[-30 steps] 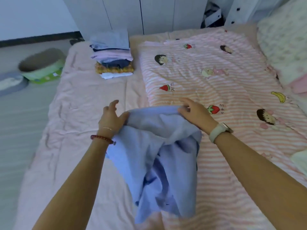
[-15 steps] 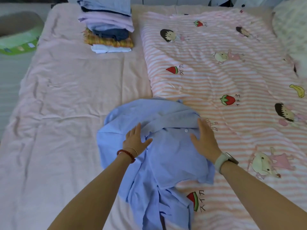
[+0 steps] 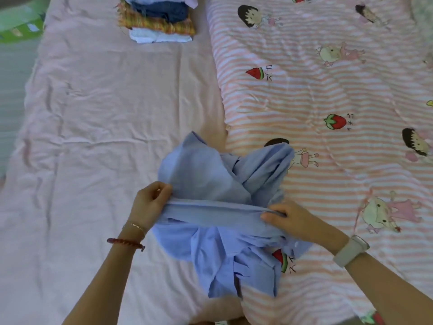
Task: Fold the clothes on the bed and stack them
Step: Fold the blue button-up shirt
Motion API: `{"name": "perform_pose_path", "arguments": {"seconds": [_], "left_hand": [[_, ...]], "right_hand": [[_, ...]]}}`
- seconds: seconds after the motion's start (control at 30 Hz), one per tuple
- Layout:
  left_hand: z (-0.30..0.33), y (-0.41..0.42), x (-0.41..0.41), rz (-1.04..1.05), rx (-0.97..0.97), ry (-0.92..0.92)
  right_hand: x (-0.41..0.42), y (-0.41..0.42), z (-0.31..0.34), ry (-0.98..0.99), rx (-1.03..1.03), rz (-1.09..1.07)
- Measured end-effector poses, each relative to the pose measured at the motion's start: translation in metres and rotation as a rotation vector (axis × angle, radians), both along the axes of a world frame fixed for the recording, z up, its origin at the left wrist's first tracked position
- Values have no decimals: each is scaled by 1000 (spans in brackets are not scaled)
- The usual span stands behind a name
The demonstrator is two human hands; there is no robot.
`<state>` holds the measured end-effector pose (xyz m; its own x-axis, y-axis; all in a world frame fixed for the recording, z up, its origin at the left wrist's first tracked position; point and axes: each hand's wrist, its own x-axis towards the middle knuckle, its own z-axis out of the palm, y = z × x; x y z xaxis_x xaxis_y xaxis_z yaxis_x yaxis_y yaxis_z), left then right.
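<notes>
Two hands are on one blue shirt (image 3: 206, 179) right now, near the foot of the bed, and it's sitting half on the plain pink sheet (image 3: 93, 127) and half on the striped cartoon quilt (image 3: 328, 95). Left hand (image 3: 150, 205) has its fingers curled around the left end of a stretched band of the fabric, thumb on top, so it's definitely gripping. Right hand (image 3: 297, 219) pinches the other end of that same band, fingers bent over the cloth. Between them the band runs pretty much straight across, pulled tight-ish.

Rest of the shirt is a rumpled mess: one flap sticks up and away from the person, another bunch flops toward the quilt side, and the lower part trails down toward the person's body, covering part of a watermelon print. Can't tell which part of the shirt that band actually is.

Left wrist has a red bead bracelet (image 3: 125, 242) plus a thin chain, right wrist has a pale watch (image 3: 351, 250).

Up at the far end on the pink sheet there's a stack (image 3: 159, 19) of folded clothes, well apart from the shirt, with white at the bottom, a yellowish plaid piece over it, dark blue above that. Top of the stack is cut off. Green thing (image 3: 18, 26) on the floor at the far left corner, can't make out what it is.
</notes>
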<state>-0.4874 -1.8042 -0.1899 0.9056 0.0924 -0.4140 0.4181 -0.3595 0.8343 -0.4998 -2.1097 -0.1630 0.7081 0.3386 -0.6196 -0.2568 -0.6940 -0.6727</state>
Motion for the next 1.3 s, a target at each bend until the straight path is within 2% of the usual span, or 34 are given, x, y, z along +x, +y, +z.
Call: {"name": "perform_pose_path", "arguments": {"seconds": [0.1,0.13,0.2,0.23,0.3,0.37,0.47,0.57,0.6,0.67,0.73,0.77,0.83,0.9,0.97,1.03,1.1,1.17,1.2,1.27,1.3], "left_hand": [[12,-18,33,67,205,-220],[16,-26,47,58,252,-294],[20,-38,80,33,360,-427],[20,-39,96,31,425,-437],[15,-33,115,85,547,-316],[2,-29,110,108,585,-253],[-31,-34,66,43,580,-159],[-69,-38,22,60,327,215],[-78,-38,13,80,225,308],[-87,-35,6,129,68,311],[-83,-33,6,222,11,214],[-80,-30,6,270,0,161],[-66,-24,11,448,19,65],[-53,-14,19,652,185,-21],[-46,-4,31,730,383,-31],[-42,-3,40,644,538,-15],[-45,-11,43,429,627,-86],[-55,-28,36,52,524,-195],[-64,-37,28,-137,470,-194],[-84,-54,9,-418,518,-90],[-94,-59,0,-475,554,-38]], "right_hand": [[30,1,8,-366,-100,-333],[45,2,12,-520,-182,-436],[74,1,14,-801,-391,-510],[85,-1,14,-861,-456,-530],[97,-1,8,-821,-493,-542],[89,6,-3,-797,-504,-396],[46,28,-28,-808,-506,62],[6,48,-51,-766,-585,475],[1,51,-56,-740,-629,526],[5,49,-58,-711,-653,509],[12,38,-55,-599,-478,366],[16,28,-48,-469,-343,212],[25,5,-33,-398,-170,-252],[30,-25,-19,-504,-175,-577],[34,-46,-14,-532,-317,-713],[37,-48,-12,-519,-458,-727],[34,-32,-15,-633,-452,-596],[30,-6,-20,-731,-389,-341],[31,9,-24,-751,-370,-208],[40,38,-33,-806,-410,106],[47,52,-38,-826,-479,288]]}}
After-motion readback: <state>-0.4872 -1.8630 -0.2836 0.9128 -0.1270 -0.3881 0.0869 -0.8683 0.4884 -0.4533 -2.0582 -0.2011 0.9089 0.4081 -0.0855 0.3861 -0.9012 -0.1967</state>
